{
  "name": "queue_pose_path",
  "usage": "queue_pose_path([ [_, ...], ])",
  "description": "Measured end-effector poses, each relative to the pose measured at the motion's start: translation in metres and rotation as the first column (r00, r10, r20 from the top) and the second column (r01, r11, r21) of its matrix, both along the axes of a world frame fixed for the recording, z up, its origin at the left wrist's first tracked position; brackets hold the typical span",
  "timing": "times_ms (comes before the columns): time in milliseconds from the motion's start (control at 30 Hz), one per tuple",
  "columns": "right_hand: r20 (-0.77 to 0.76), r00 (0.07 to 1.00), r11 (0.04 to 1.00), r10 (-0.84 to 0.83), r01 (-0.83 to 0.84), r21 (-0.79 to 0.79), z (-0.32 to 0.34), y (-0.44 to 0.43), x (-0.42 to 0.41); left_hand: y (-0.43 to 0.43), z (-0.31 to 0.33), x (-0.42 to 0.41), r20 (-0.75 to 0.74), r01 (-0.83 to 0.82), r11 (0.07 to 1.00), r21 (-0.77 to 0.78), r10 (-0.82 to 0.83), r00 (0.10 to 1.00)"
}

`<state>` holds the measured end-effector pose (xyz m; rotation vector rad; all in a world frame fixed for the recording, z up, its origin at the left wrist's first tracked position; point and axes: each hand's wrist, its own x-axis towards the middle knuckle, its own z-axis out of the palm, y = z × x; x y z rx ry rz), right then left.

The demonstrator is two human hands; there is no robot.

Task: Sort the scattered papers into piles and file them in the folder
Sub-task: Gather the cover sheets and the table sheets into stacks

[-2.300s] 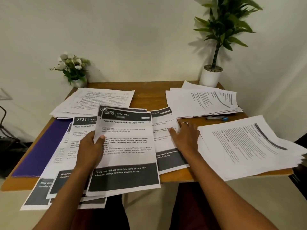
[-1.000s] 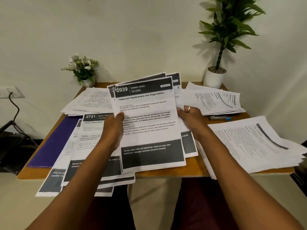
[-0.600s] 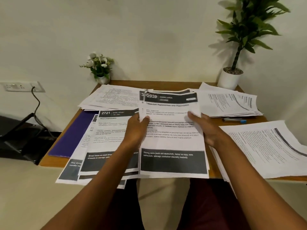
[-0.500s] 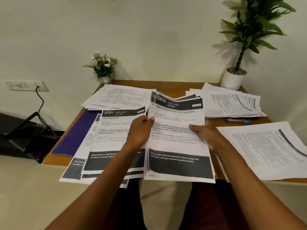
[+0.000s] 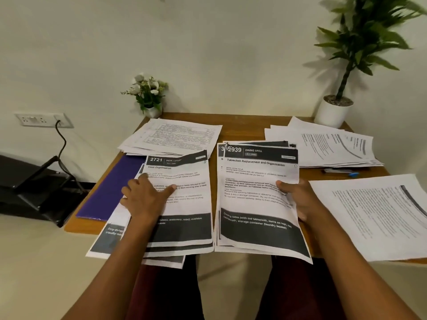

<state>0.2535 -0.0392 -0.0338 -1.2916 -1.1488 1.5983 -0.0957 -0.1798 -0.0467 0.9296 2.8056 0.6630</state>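
- Two hands are working apart: left hand point(image 5: 147, 199) is lying flat, fingers spread, pressing on the desk stack point(image 5: 184, 204); right hand point(image 5: 298, 199) is pinching the right edge of the dining stack point(image 5: 256, 204), thumb on top, fingers underneath.
- Both stacks are sitting side by side at the near edge of the table point(image 5: 240, 125), inner edges almost touching; purple folder point(image 5: 108, 192) is lying flat to their left, partly under the desk stack.
- Sheets are looking light, thin & floppy, prob. sliding over each other easily; top corners of the dining stack are fanning out.
- Best grip imo: mid long edge, thumb over / fingers under, squeezing the whole stack together, w/ the other hand supporting, since a one-sided hold is prob. letting it sag.
- Long axis of both stacks is running away from the person; headers are pointing to the far side, dark footers are hanging over the near edge.
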Motion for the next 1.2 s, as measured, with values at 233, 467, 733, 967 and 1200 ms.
queue_pose_path([
  [233, -0.011, 1.000, 1.000, 0.000, 0.000, 0.011, -0.005, 0.003, 0.001, 0.000, -0.001, -0.001, 0.016, -0.001, 0.999, 0.044, 0.000, 1.000],
  [467, -0.045, 0.999, 1.000, -0.017, 0.016, -0.005, -0.009, 0.005, 0.001, 0.000, 0.000, 0.003, 0.021, 0.007, 0.996, 0.092, -0.009, 1.000],
  [733, -0.114, 0.993, 0.999, -0.038, 0.036, -0.018, -0.010, 0.005, 0.003, -0.003, 0.028, 0.003, 0.130, 0.062, 0.932, 0.356, -0.116, 0.985],
  [967, -0.381, 0.922, 0.992, -0.076, 0.032, -0.121, -0.013, 0.008, 0.010, 0.003, 0.046, -0.008, 0.428, -0.003, 0.909, 0.416, -0.193, 0.883],
  [1200, -0.546, 0.837, 0.984, 0.034, -0.125, -0.129, 0.002, 0.009, 0.015, 0.008, 0.059, 0.003, 0.616, 0.032, 0.903, 0.429, -0.318, 0.721],
])
